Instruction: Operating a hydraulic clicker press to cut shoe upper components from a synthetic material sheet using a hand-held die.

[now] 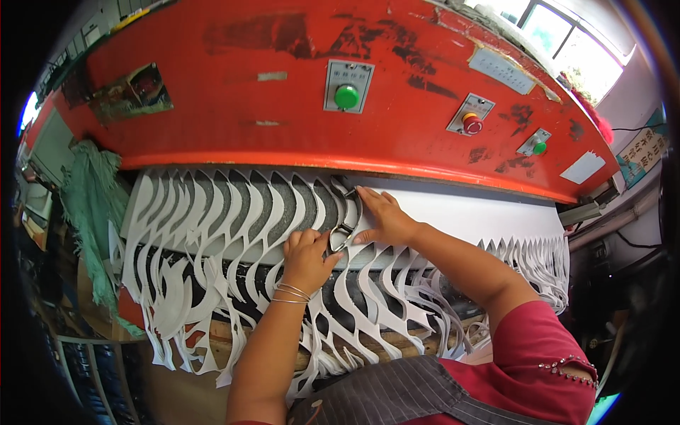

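A curved metal cutting die [345, 228], narrow and with short crossbars, lies at the left edge of the uncut white sheet [453, 212]. My left hand [304, 262] has its fingers bent against the lower left side of the die, with the thumb near its bottom end. From the right, my right hand [387, 219] holds the die's other side, the forefinger by its upper part and the thumb lower down. Left of the die, the sheet is a web of wavy strips [244, 205] around curved cut-outs, with a dark surface showing through.
A red machine beam [234, 106] spans the far side above the sheet, carrying a green button [346, 97], a red knob [472, 124] and another green button [540, 148]. Cut strips [354, 347] hang over the near edge. Green cloth [92, 205] hangs at left.
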`<action>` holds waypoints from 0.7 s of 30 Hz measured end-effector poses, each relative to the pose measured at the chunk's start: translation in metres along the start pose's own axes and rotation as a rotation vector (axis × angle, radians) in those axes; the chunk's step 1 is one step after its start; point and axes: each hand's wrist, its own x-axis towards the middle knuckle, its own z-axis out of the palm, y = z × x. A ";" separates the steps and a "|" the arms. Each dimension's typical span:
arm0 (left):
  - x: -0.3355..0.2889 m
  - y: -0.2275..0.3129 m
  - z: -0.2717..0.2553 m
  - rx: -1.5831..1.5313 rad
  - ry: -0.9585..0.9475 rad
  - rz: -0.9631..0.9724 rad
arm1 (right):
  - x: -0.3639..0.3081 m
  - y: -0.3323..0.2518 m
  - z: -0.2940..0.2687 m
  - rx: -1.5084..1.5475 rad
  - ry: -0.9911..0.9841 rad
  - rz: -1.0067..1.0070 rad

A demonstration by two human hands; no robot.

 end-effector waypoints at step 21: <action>0.137 0.125 -0.134 0.080 0.446 0.336 | -0.109 0.105 -0.279 -0.362 1.687 0.408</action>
